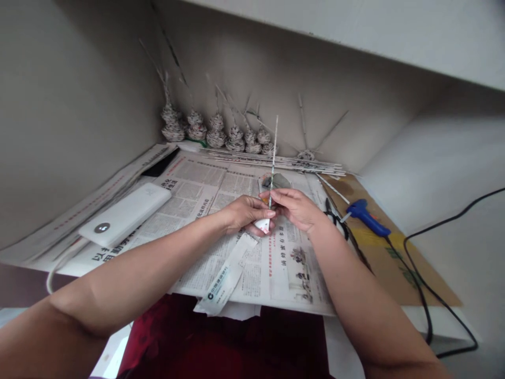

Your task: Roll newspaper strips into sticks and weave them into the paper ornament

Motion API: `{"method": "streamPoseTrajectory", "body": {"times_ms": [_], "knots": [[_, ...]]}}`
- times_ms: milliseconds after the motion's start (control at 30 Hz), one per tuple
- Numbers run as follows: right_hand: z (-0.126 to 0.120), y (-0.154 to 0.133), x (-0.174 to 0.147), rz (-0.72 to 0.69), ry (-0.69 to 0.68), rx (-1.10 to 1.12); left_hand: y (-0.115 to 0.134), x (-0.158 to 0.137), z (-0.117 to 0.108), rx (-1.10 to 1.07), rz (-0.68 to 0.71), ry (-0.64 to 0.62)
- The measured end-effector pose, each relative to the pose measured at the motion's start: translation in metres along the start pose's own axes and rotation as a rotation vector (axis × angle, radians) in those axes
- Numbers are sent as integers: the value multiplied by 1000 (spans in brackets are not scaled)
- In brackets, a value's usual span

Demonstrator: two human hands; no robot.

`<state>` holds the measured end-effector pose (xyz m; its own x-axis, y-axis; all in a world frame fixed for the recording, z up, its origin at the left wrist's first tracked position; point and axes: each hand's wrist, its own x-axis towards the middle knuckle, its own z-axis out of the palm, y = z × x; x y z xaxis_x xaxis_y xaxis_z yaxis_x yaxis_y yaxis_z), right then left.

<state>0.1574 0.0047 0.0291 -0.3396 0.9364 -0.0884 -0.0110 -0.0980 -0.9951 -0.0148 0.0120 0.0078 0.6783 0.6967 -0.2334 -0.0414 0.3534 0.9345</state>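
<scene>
A thin rolled paper stick (pixel 273 152) rises upright between my two hands above the middle of the newspaper-covered table. My left hand (pixel 245 215) is closed, its thumb and fingers pinching the lower part where loose white paper (pixel 262 225) with red marks shows below the thumb. My right hand (pixel 296 209) pinches the stick a little higher, with its thumb and fingertips against it. Some of the fingertips are hidden behind the paper. Just behind the hands lies a small greyish object (pixel 279 181) that I cannot make out.
Several gourd-shaped woven paper pieces (pixel 216 131) stand along the back wall, before them a bundle of paper sticks (pixel 276 159). A white power bank (pixel 128 213) lies left; a blue glue gun (pixel 367 217) with black cable (pixel 418 287) and scissors (pixel 335 217) right. A paper strip (pixel 224 281) lies in front.
</scene>
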Motion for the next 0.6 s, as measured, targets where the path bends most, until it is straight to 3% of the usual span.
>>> {"method": "streamPoseTrajectory", "body": {"times_ms": [600], "knots": [[-3, 7, 6, 68, 158, 55, -6, 1, -3, 89, -48, -126]]}}
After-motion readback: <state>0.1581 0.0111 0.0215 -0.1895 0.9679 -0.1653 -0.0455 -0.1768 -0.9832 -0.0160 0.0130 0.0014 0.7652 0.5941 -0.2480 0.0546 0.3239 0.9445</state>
